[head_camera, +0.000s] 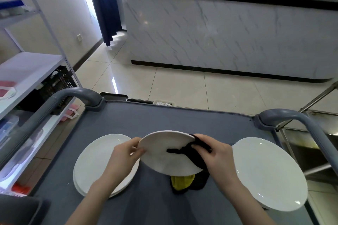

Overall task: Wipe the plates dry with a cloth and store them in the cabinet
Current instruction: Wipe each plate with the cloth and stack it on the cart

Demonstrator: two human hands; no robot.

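Head view: a stack (95, 160) lies on the left of the cart (164, 118). Over its middle the left hand (124, 153) pinches a tilted plate (164, 142) and the right hand (219, 153) squeezes a cloth (193, 154) on it; hold tight, rub every bit. Another plate (268, 173) lies on its right.

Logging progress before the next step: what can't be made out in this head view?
Head view:
1. Held plate: far face, turned away from the camera.
2. Cloth: partly behind that plate, partly inside the right hand.
3. Left stack: plate count, partly under the left hand.
4. Wetness of any plate: too fine to see.
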